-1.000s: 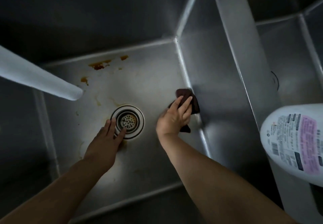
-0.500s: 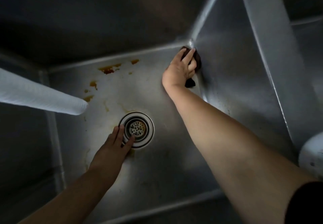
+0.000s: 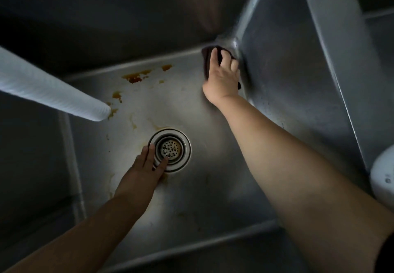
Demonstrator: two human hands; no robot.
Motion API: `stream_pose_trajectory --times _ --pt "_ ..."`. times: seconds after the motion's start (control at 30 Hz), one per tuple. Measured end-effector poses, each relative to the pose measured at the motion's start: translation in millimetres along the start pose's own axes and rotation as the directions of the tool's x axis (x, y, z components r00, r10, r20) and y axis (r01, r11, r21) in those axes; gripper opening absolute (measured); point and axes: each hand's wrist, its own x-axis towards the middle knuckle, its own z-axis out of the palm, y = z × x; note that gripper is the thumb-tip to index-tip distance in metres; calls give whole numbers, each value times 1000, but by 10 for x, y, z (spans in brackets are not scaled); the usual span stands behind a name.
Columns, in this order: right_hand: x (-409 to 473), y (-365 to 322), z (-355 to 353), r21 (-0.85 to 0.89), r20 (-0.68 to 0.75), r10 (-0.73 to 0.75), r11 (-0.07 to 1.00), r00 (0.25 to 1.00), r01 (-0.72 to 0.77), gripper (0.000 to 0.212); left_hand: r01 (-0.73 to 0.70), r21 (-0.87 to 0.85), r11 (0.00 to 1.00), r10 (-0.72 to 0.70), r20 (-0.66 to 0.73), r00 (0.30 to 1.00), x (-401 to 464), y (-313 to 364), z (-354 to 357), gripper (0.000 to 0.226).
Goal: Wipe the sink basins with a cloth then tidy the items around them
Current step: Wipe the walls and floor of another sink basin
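- Two hands work inside one sink basin (image 3: 213, 198), and our right hand (image 3: 221, 76) sits in the upper right of the frame, fingers curled over a dark cloth (image 3: 207, 56) and pressing it into the basin's far right corner.
- The cloth lies under and ahead of that hand; only its dark edge shows above the fingertips and a small scrap below the wrist side, so we cannot tell how it is folded.
- The relation that matters, as we judge it: the orange-brown stains (image 3: 136, 77) lie to the left of the cloth, along the seam where the floor meets the back wall, running roughly left to right across the upper middle of the frame. A sweep leftward along that seam would meet them.
- Our right hand is plainly nearer those stains and already carries the cloth.
- Our left hand (image 3: 145, 170) lies flat, fingers straight, in the lower middle of the frame, fingertips touching the rim of the drain strainer (image 3: 170, 150); it holds nothing.
- A pale ribbed hose (image 3: 49, 93) crosses the upper left and covers part of the stained floor beneath its tip.
- A white container (image 3: 381, 179) is cut off at the right edge; the second basin is barely in view beyond the divider (image 3: 332, 44), dark and hard to read.
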Motion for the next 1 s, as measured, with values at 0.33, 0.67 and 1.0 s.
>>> stream_pose_trajectory --times 0.33,0.67,1.0 --pt "-676 176 -45 125 -40 -166 978 985 170 46 4 9 1000 -4 -1 1000 -33 2 -29 77" --pt "-1785 491 -254 -79 403 -103 986 909 147 40 4 4 1000 -4 -24 1000 -86 3 -49 78" --pt "-2164 293 -96 -132 451 277 961 848 -243 58 -10 -12 1000 9 -45 999 -108 -13 -53 79"
